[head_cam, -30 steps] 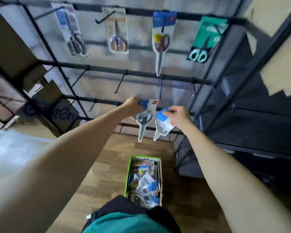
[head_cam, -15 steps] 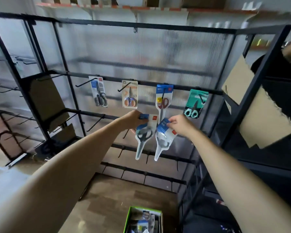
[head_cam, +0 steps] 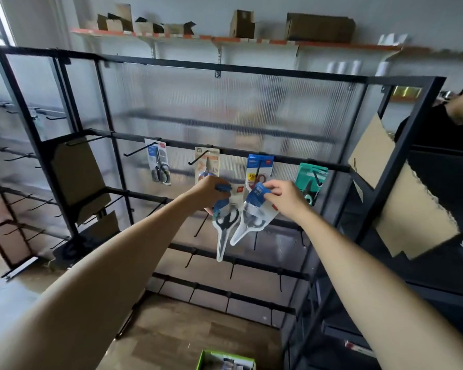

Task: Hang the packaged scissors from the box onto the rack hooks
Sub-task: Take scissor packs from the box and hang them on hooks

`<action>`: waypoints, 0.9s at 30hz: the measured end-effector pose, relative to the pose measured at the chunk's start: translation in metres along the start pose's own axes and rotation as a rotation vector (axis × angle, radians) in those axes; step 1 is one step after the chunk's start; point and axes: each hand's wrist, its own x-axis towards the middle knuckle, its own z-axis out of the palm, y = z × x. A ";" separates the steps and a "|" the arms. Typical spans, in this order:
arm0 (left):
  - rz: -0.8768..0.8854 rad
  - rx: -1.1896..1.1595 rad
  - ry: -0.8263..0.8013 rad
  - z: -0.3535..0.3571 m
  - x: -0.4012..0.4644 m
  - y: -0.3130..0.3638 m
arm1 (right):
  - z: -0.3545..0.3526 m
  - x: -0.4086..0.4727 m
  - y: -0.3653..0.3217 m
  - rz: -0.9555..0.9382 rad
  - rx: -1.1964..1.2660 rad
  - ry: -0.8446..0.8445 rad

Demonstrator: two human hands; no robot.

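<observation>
My left hand (head_cam: 207, 192) grips the top of a packaged pair of black-handled scissors (head_cam: 225, 225), which hangs down from it. My right hand (head_cam: 284, 198) pinches the blue card top of a second packaged pair (head_cam: 251, 220), tilted to the lower left. Both packs are held in front of the black rack (head_cam: 225, 68), just below the rail (head_cam: 286, 160) where several packs hang on hooks: a grey pair (head_cam: 158, 164), an orange-carded pair (head_cam: 207, 161), a blue-carded pair (head_cam: 259, 166) and a teal pack (head_cam: 312, 177). The green-edged box (head_cam: 225, 360) sits on the floor at the bottom edge.
Lower rails carry bare hooks (head_cam: 201, 225). Cardboard pieces (head_cam: 76, 172) lean on the rack's left side, another (head_cam: 401, 198) on the right frame. A person (head_cam: 455, 113) stands behind the rack at the far right. A wall shelf (head_cam: 225, 40) with cartons runs above.
The view has tilted up from the floor box to the rack. Both hands have risen with their packs toward the rail of hung scissors.
</observation>
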 end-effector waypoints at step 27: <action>-0.037 -0.116 -0.174 -0.100 0.007 -0.145 | 0.148 0.034 -0.084 0.058 -0.092 -0.037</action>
